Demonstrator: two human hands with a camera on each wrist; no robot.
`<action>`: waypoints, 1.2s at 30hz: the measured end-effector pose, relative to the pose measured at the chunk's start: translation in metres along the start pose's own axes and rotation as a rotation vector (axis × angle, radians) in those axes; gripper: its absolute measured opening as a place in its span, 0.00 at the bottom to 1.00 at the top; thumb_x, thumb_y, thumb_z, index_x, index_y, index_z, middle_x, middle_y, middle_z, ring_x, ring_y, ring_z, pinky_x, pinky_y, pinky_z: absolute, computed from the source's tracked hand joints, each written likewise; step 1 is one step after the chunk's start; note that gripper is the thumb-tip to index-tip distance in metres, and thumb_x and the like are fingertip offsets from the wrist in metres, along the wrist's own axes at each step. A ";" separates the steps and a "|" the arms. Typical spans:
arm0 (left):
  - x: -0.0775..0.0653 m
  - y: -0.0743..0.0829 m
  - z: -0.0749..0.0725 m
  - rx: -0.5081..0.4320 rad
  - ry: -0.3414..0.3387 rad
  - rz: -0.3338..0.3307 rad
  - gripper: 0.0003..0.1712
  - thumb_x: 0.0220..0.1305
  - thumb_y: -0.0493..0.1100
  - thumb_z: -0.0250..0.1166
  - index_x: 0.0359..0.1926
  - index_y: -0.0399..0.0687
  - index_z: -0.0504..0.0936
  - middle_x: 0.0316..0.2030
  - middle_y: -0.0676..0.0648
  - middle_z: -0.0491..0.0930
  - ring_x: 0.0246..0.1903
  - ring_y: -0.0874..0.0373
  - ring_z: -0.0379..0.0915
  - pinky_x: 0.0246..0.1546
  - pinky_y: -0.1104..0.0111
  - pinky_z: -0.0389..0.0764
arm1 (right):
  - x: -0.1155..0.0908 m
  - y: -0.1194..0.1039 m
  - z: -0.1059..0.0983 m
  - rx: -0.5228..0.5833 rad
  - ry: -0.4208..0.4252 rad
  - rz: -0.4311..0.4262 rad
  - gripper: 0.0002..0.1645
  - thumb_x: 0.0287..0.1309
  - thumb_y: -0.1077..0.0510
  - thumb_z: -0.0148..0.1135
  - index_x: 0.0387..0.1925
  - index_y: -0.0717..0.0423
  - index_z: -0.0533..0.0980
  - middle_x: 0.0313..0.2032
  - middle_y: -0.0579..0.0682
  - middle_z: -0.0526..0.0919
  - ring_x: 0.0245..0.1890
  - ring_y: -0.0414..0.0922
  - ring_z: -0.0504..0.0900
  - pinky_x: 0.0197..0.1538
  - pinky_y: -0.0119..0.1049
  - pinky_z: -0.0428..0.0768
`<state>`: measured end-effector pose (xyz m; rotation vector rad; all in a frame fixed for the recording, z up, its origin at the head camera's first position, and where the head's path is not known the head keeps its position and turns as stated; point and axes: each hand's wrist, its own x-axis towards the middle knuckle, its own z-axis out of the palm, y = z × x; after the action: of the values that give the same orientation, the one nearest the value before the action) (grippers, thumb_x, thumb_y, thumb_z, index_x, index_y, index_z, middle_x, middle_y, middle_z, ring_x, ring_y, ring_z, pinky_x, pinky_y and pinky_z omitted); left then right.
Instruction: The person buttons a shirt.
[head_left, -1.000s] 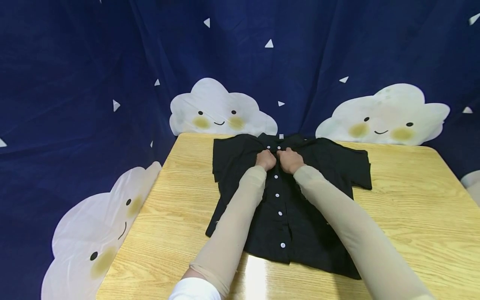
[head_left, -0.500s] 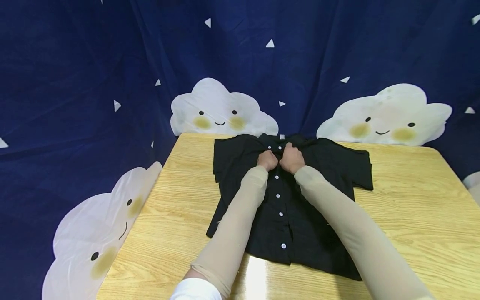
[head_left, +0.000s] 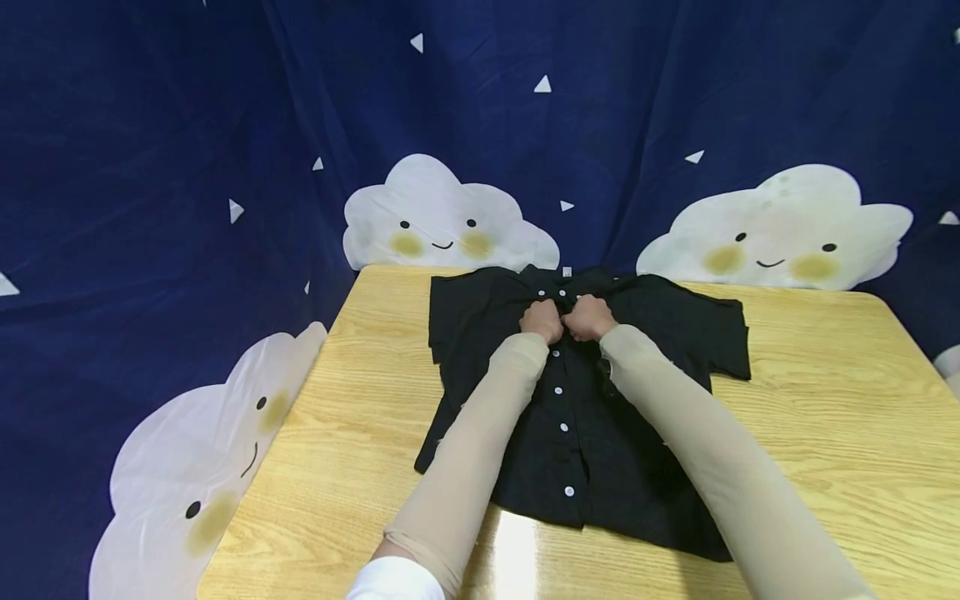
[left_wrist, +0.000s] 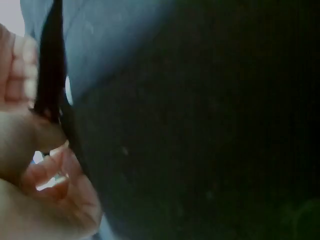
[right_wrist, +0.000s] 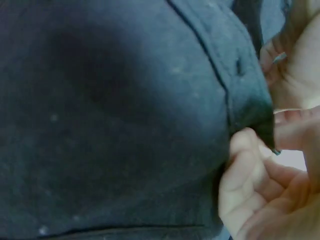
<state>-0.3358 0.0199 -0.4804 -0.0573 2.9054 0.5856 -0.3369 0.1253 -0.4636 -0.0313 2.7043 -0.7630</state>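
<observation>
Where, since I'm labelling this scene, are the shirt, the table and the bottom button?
Shirt (head_left: 596,433): head view, on its front.
Table (head_left: 840,400): head view, bare wooden top.
Bottom button (head_left: 569,492): head view, its white face.

A black short-sleeved shirt (head_left: 607,450), spread front-up on the desk (head_left: 352,400), collar (head_left: 534,278) farthest away, white buttons (head_left: 558,391) running down!

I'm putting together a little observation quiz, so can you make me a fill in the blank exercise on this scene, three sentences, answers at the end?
1. The left hand and right hand pinch the shirt; of its collar and hem, they are nearer the ____.
2. The buttons are ____ in color.
3. The cloth behind the table is decorated with smiling ____.

Missing words: collar; white; clouds.
</observation>
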 end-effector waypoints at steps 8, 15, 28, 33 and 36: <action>-0.006 0.002 0.000 -0.059 0.089 0.016 0.07 0.65 0.41 0.58 0.35 0.47 0.83 0.36 0.47 0.83 0.36 0.53 0.79 0.34 0.64 0.78 | 0.001 0.003 0.000 0.154 -0.084 0.018 0.14 0.53 0.64 0.45 0.20 0.64 0.75 0.17 0.51 0.77 0.16 0.41 0.76 0.23 0.33 0.78; -0.001 -0.009 -0.001 -0.392 0.030 -0.069 0.13 0.63 0.41 0.60 0.21 0.46 0.79 0.25 0.50 0.79 0.31 0.54 0.75 0.32 0.68 0.74 | -0.002 0.004 -0.001 0.281 -0.107 0.059 0.11 0.56 0.63 0.47 0.25 0.65 0.74 0.19 0.51 0.75 0.17 0.41 0.75 0.24 0.32 0.76; 0.051 -0.023 0.032 -0.395 -0.131 -0.045 0.07 0.62 0.43 0.61 0.32 0.46 0.82 0.34 0.48 0.79 0.34 0.52 0.73 0.33 0.64 0.75 | 0.003 0.004 0.005 0.105 -0.044 0.039 0.11 0.53 0.62 0.52 0.17 0.57 0.71 0.13 0.46 0.71 0.13 0.38 0.70 0.20 0.30 0.69; 0.030 -0.023 0.014 -0.453 -0.132 -0.033 0.05 0.59 0.43 0.64 0.30 0.46 0.82 0.33 0.49 0.78 0.35 0.52 0.72 0.34 0.67 0.74 | 0.001 0.002 0.007 0.214 -0.042 0.014 0.07 0.52 0.63 0.50 0.22 0.58 0.70 0.15 0.46 0.72 0.15 0.38 0.72 0.21 0.28 0.72; 0.021 -0.022 0.010 -0.437 -0.107 -0.023 0.05 0.57 0.43 0.65 0.28 0.48 0.81 0.32 0.49 0.78 0.34 0.53 0.72 0.33 0.68 0.73 | -0.001 0.001 0.006 0.324 -0.064 0.040 0.05 0.54 0.65 0.50 0.24 0.58 0.69 0.17 0.47 0.71 0.17 0.38 0.72 0.23 0.28 0.73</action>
<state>-0.3534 0.0030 -0.5016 -0.1120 2.6177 1.1684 -0.3336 0.1233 -0.4688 0.0730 2.4815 -1.1558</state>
